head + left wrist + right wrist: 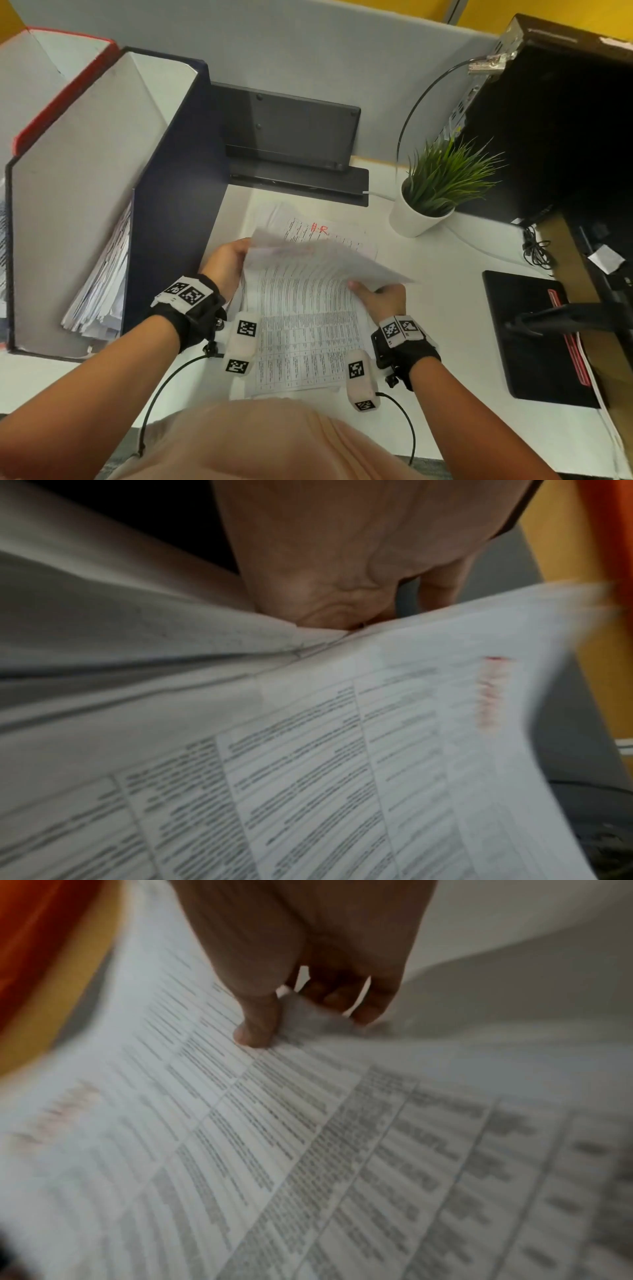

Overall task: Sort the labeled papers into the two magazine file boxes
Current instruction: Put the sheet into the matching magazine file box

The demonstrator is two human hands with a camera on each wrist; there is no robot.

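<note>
- Only the head view gives the whole layout: a white desk [445,308], a dark blue file box [178,178] on the left with a leaning bundle of sheets [99,284] inside, and a red-edged file box [58,96] behind it at the far left.
- Also only there: a small plant [442,174] with spiky green leaves in a smooth white pot, a black computer tower [565,120], a matte black pad [534,335] and a flat black stand [291,137] against the grey partition.
- The paper pile [301,335] lies on the desk right in front of the person, thin white sheets printed with dense tables. One sheet further back has "HR" written in red.
- Top sheet [318,260] is lifted and curling over the pile, blurred.
- Left hand [226,263] grips its left edge. The left wrist view shows what the head view can't: fingers [342,610] tucked in under the sheet, and a smeared red label near its top.
- Right hand [380,294] holds the right edge. The right wrist view shows the pinch close up, thumb [257,1026] pressed on the printed side, the other fingers curled underneath, the paper crumpled between them.
</note>
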